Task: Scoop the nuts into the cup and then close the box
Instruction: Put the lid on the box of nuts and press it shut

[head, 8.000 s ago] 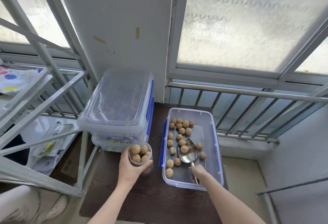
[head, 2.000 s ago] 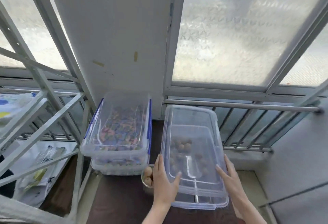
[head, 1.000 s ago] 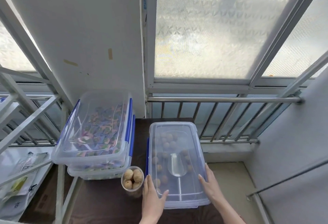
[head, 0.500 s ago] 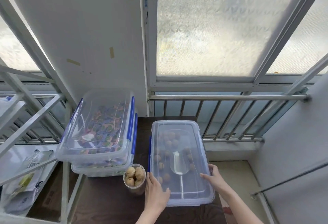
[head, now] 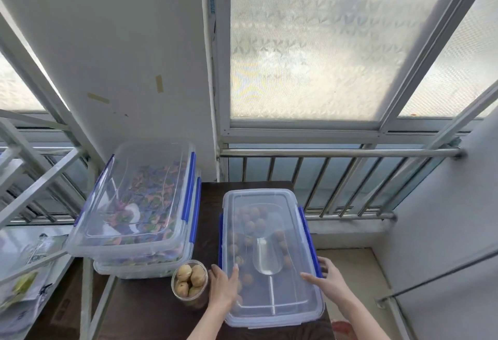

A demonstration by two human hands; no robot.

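The clear plastic box [head: 269, 312] sits on the dark table with its clear lid [head: 258, 202] on top. Through the lid I see several nuts [head: 253, 225] and the metal scoop [head: 266, 259] lying inside. My left hand [head: 222, 285] lies flat on the lid's left edge, next to the left blue clasp [head: 220, 240]. My right hand [head: 327, 277] rests on the lid's right edge, fingers at the right blue clasp [head: 307, 237]. The clear cup [head: 190, 283], filled with nuts, stands just left of the box.
Two stacked clear boxes with blue clasps [head: 137, 205], full of colourful pieces, stand at the left of the dark table [head: 151, 310]. A metal railing [head: 336, 152] and frosted windows lie behind. A metal rack [head: 35, 178] with bags is at the far left.
Eight seconds ago the box was open, with my left hand holding the cup and my right the scoop. The lid has since been set on, and both hands have slid along its side edges.
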